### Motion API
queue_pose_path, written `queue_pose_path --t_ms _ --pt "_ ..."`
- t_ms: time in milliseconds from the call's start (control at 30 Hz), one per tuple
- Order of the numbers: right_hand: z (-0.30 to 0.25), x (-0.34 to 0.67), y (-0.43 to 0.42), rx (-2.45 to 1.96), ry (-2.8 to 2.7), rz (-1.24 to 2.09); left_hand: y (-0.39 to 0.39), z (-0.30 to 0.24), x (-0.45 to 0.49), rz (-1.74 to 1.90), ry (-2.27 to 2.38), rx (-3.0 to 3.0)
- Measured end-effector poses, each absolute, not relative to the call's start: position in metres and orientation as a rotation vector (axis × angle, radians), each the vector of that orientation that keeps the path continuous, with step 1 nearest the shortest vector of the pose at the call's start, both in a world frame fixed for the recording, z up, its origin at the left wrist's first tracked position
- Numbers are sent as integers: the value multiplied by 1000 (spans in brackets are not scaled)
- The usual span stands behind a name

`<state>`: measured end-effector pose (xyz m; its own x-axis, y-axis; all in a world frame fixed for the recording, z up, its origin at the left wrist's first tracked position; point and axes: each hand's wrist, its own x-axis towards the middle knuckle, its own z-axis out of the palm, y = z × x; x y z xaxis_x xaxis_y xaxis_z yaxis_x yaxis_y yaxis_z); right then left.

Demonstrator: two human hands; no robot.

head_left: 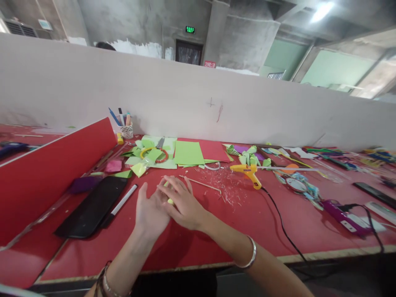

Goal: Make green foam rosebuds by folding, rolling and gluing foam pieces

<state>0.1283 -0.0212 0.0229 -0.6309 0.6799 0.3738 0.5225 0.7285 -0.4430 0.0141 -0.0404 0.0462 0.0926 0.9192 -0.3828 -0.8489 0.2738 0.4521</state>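
Palm up above the red table, my left hand has its thumb out to the side and its fingers partly hidden. My right hand lies across those fingers, palm down. Between the two hands is a small yellow-green piece, which looks like rolled paper; most of it is covered and both hands press on it. Just beyond the fingertips lies a thin pale stick. Left of my left hand are a white marker with a black cap and a black flat case.
Scissors lie among green paper scraps. Behind are green sheets and a red sheet. A yellow glue gun trails a black cord at right, near a purple power strip. A red board stands left.
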Motion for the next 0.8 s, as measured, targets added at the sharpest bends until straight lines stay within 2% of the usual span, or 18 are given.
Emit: queue_pose_path --t_ms 233,367,467,600,667,800 --pt "32 122 -6 -677 -1938 792 -31 50 12 1453 650 262" --pt "29 136 12 -916 -1651 892 -15 40 -5 1438 1066 992" --pt "18 154 22 -1081 -1592 1072 0 24 -21 1082 1602 1798" --pt "-1 168 31 -1149 -1502 1173 17 7 -28 445 1881 2182" --pt "-8 171 35 -1150 -1468 1200 22 3 -24 351 1880 2301" --pt "-15 173 39 -1116 -1378 1300 23 0 -18 405 1801 2380"
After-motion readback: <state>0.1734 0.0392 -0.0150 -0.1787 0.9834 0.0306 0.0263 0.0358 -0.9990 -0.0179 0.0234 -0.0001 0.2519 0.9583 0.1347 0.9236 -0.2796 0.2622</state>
